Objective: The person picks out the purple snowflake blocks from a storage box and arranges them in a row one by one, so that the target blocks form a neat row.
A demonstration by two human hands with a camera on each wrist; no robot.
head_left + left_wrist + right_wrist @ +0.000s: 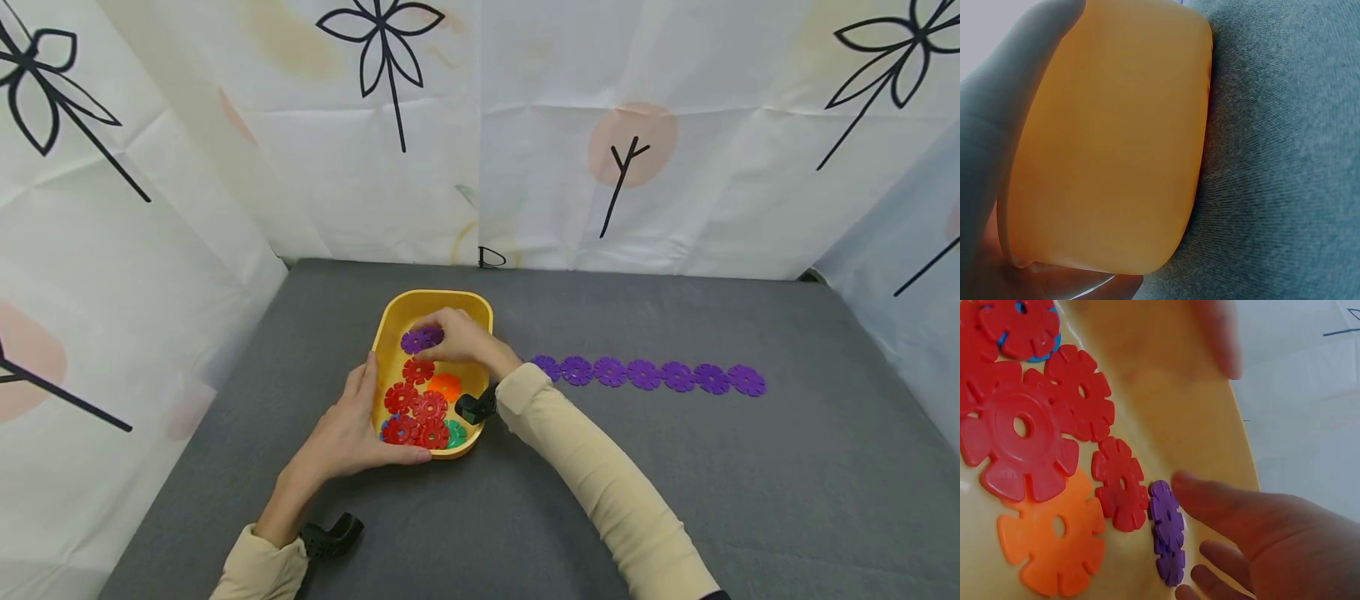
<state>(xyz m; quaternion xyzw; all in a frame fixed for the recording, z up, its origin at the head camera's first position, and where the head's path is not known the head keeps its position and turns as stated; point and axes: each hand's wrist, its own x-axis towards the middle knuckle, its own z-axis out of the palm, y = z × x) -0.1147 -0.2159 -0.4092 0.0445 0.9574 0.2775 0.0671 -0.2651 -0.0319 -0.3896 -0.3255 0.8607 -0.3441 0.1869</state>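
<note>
A yellow plastic tray (471, 302) holds flower-shaped notched discs. My left hand (347, 433) grips its near left corner, thumb along the near side and fingers on the left side. The tray's wall (1110, 137) fills much of the left wrist view. My right hand (463, 340) reaches into the far part of the tray. Its thumb and fingers are spread apart around two overlapping purple discs (1166, 515), which lie on the tray floor. Beside them are several red discs (1029, 434) and an orange disc (1054, 531). A green disc (455, 433) lies in the near right corner.
A row of several purple discs (644, 374) runs rightward from the tray across the grey table (750, 492); its left end is behind the right wrist. White printed cloth (540, 183) borders the table at the back and sides.
</note>
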